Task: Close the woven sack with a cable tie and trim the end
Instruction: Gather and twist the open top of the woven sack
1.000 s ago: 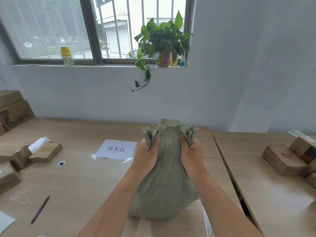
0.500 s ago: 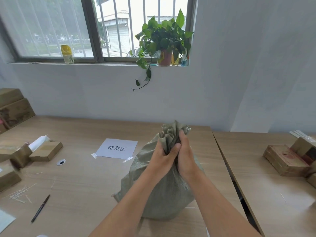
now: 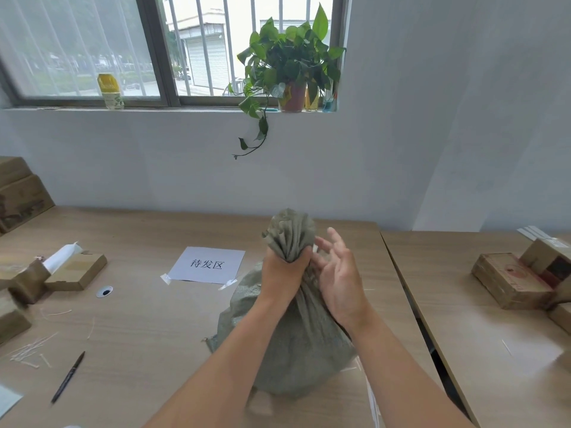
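One view only: head cam, wide-angle, looks fwd and down over the table (image 3: 129,329) toward the wall and window (image 3: 154,50). Close in: forearms enter from bottom edge, hands and sack (image 3: 296,341) sit center frame. Edges bend w/ lens. No 2nd view to overlap.

grey-green woven plastic sack (image 3: 290,344): coarse matt weave, creased where bunched at neck. light wood-grain laminate table (image 3: 148,329): smooth, low sheen. white paper sheet (image 3: 207,264): matt, taped corners. brown cardboard boxes (image 3: 511,279): dull, scuffed. slim black pen (image 3: 68,376): slightly glossy plastic
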